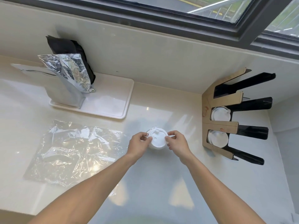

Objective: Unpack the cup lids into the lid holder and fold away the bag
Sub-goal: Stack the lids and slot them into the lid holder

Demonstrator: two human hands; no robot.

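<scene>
Head view gives me both forearms reaching in from the bottom edge over a pale glossy counter (153,183). At their ends, I see the left hand (140,143) and the right hand (177,142) on opposite sides of a short stack of white cup lids (157,138), fingers curled in and pinching its rim from either side. The stack sits out in the middle of the counter, between the two hands; I cannot tell whether its underside touches the surface. Left of the hands, the clear plastic bag (72,151) lies flat and crinkled on the counter, apart from the lids. Right of the hands stands the cardboard lid holder (221,125) with black dividers, and two of its slots already hold white lids. Farther back on the left, a white tray (113,102) carries a silver foil pouch (69,75) with a black pouch (68,46) behind it, leaning at the wall. A dark window frame (178,25) runs along the top.
</scene>
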